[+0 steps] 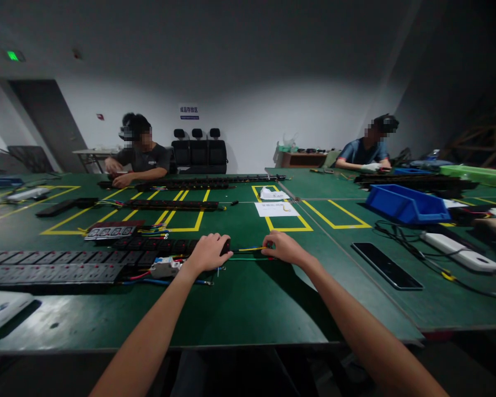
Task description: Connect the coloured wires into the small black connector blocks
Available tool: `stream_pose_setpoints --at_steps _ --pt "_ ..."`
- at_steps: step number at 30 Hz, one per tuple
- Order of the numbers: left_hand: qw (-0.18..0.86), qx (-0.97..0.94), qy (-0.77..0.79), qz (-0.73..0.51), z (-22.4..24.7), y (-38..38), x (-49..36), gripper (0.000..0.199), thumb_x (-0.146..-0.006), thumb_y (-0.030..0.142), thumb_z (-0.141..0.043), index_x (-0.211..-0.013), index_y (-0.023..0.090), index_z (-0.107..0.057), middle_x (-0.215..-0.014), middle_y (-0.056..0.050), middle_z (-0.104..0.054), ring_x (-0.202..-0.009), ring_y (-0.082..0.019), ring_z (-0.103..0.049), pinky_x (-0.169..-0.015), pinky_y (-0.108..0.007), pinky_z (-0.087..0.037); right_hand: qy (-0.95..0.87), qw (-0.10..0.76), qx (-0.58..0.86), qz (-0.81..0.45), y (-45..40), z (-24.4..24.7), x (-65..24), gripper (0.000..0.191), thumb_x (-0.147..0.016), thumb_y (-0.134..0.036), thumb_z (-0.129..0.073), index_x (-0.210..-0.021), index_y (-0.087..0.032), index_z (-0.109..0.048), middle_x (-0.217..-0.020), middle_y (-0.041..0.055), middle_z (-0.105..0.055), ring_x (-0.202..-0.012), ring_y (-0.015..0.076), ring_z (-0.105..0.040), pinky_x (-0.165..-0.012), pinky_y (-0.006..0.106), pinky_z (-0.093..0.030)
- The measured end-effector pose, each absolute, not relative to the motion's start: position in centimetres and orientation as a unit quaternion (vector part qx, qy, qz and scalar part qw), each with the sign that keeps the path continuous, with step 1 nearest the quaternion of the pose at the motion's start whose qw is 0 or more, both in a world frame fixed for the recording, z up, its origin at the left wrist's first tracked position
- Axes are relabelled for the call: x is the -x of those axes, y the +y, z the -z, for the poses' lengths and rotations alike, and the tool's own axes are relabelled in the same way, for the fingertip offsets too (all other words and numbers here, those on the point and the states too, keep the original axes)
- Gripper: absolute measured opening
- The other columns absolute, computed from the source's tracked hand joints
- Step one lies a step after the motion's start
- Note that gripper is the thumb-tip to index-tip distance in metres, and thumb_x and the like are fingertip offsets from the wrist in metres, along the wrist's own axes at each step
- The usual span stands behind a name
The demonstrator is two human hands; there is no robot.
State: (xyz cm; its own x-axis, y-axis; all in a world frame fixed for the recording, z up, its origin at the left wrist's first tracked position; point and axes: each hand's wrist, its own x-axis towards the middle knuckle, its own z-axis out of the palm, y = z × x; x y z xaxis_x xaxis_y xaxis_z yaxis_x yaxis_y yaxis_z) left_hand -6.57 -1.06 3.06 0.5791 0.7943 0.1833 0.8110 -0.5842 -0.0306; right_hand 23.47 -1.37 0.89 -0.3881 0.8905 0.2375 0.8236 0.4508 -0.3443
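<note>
My left hand [209, 252] lies over the right end of a black socket strip [177, 246], with its fingers curled round the end. Wires stick out of that end to the right: a yellow wire [248, 250] and a green wire [248, 258]. My right hand [284, 247] is closed in a pinch on the far ends of these wires; the fingertips hide exactly how they are held. Just left of my left wrist sits a white breaker-like block [165, 267] with red and blue wires. More black socket strips [58, 273] lie side by side at the left.
A dark phone [386, 266], a white power strip [461, 251] with black cables and a blue bin [405, 205] stand at the right. Paper sheets [276, 209] lie ahead, among yellow tape lines. A white device [4, 310] is near left. Two people work across the table.
</note>
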Motion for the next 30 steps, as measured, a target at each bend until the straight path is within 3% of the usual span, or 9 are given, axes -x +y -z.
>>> stream_pose_setpoints --at_steps 10,21,30 --pt "0.066 0.886 -0.452 0.083 -2.8 -1.0 6.7 0.052 -0.097 0.053 -0.053 -0.137 0.02 -0.058 -0.12 -0.013 -0.067 -0.11 -0.031 -0.063 -0.09 -0.041 -0.047 -0.82 0.178 0.536 -0.099 -2.4 -2.2 -22.5 0.01 -0.086 -0.027 -0.069 -0.085 -0.018 -0.073 -0.076 0.0021 -0.068 -0.065 0.0144 -0.057 -0.059 0.025 -0.032" --pt "0.054 0.887 -0.451 0.083 -2.9 -1.0 6.7 0.054 -0.097 0.054 -0.05 -0.139 0.02 -0.056 -0.121 -0.014 -0.067 -0.11 -0.03 -0.062 -0.091 -0.042 -0.047 -0.825 0.163 0.524 -0.132 -2.5 -1.9 -22.7 0.01 -0.093 -0.029 -0.065 -0.094 -0.021 -0.069 -0.075 0.0007 -0.07 -0.067 0.0149 -0.061 -0.063 0.024 -0.036" --pt "0.04 0.887 -0.452 0.084 -2.8 -1.0 6.8 0.052 -0.097 0.054 -0.051 -0.137 0.021 -0.056 -0.12 -0.013 -0.067 -0.11 -0.029 -0.062 -0.093 -0.041 -0.047 -0.827 0.154 0.534 -0.082 -2.6 -2.5 -22.7 0.013 -0.091 -0.034 -0.068 -0.093 -0.022 -0.073 -0.087 0.0043 -0.07 -0.074 0.0173 -0.061 -0.064 0.026 -0.036"
